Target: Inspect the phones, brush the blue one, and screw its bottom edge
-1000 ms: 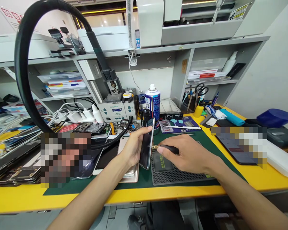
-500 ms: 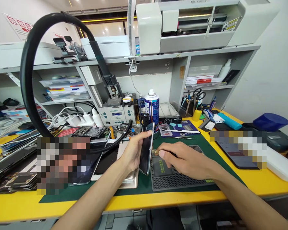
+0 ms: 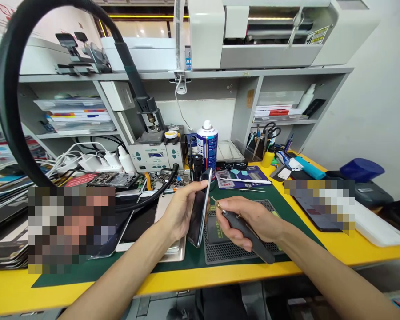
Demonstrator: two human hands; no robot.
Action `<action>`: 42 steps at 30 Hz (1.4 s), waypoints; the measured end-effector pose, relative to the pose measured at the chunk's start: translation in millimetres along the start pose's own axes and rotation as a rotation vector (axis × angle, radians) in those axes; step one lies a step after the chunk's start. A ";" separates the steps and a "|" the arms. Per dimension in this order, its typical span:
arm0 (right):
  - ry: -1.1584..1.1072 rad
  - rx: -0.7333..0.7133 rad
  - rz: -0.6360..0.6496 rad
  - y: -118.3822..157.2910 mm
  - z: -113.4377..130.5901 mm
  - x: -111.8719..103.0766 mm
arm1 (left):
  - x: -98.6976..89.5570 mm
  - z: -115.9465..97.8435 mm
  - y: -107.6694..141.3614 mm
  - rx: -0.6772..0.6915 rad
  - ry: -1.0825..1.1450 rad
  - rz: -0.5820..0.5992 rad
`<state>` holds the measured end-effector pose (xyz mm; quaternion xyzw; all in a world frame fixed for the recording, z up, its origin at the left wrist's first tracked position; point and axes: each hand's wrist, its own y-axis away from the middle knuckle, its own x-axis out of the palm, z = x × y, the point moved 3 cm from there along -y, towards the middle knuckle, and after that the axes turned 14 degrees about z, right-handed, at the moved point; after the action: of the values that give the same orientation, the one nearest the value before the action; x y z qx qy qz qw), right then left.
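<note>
My left hand [image 3: 178, 209] is closed around a smartphone [image 3: 199, 218], which stands on edge, tilted, with its dark face toward the left and its silver rim toward the right. Just to the right, my right hand [image 3: 245, 218] grips a dark grey-handled tool [image 3: 248, 235] with a brass collar and a thin tip; its exact kind is unclear. A small gap separates the tip from the phone's rim. Beneath both hands lie a green mat [image 3: 193, 265] and a grey perforated pad [image 3: 220, 254].
A blue-and-white spray can [image 3: 207, 149] stands behind the phone, beside a grey soldering station [image 3: 153, 156]. Several phones and parts crowd the left. A black hose [image 3: 6, 89] arches over that side. A white stylus-like stick [image 3: 246, 180] and scissors [image 3: 271, 130] are farther back.
My right hand has drawn the tool's tip back from the phone's rim and turned, so the grey handle now shows. The camera view has shifted slightly.
</note>
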<state>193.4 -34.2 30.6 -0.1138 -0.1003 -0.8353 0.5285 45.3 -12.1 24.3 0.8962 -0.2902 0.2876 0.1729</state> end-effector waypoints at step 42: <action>0.504 0.107 -0.224 0.7 2.9 12.5 | 4.1 2.1 2.4 0.032 -0.020 0.028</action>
<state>189.1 -44.5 37.1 0.1371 -0.0216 -0.8841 0.4462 47.4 -16.7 25.6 0.8975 -0.2998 0.2859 0.1514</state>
